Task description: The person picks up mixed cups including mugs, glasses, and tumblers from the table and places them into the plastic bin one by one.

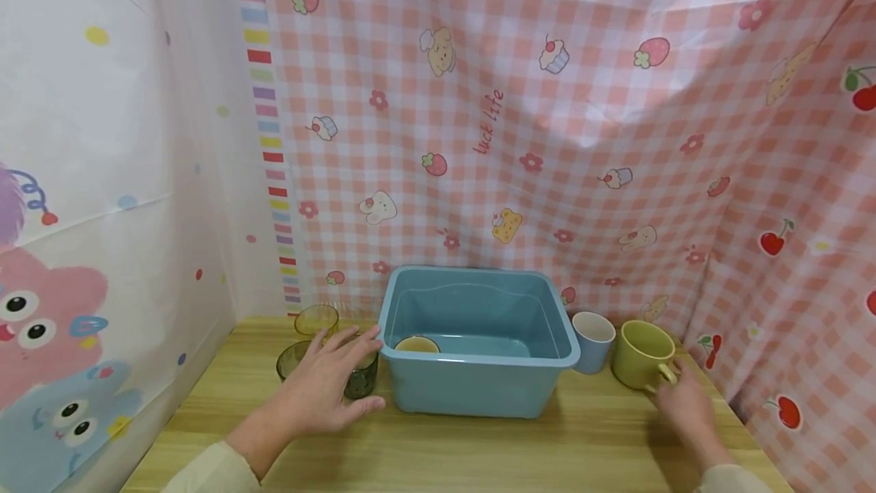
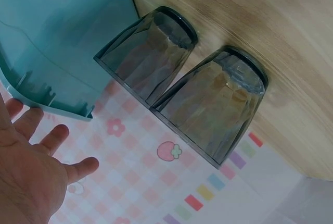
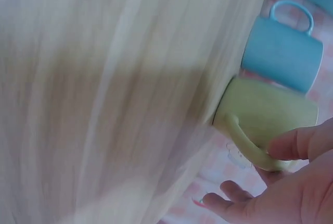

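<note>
With thumb and index finger, my right hand (image 1: 687, 405) pinches the handle of a yellow-green mug (image 1: 635, 356) at the right of the table. Its other fingers stand off the handle in the right wrist view. Beside that mug is a blue mug (image 3: 283, 54) with a pale inside. My left hand (image 1: 327, 383) is spread, holding nothing, in front of two dark tinted glasses (image 2: 148, 54) to the left of a blue plastic tub (image 1: 472, 386). In the head view it partly hides them. The tub contains a cup with a yellowish rim (image 1: 417, 344).
An amber glass (image 1: 317, 321) stands behind the dark glasses, near the back edge. The wooden table (image 1: 438, 451) meets a pink checked cloth (image 1: 520, 196) at the back and right, and a white printed sheet (image 1: 137, 265) on the left.
</note>
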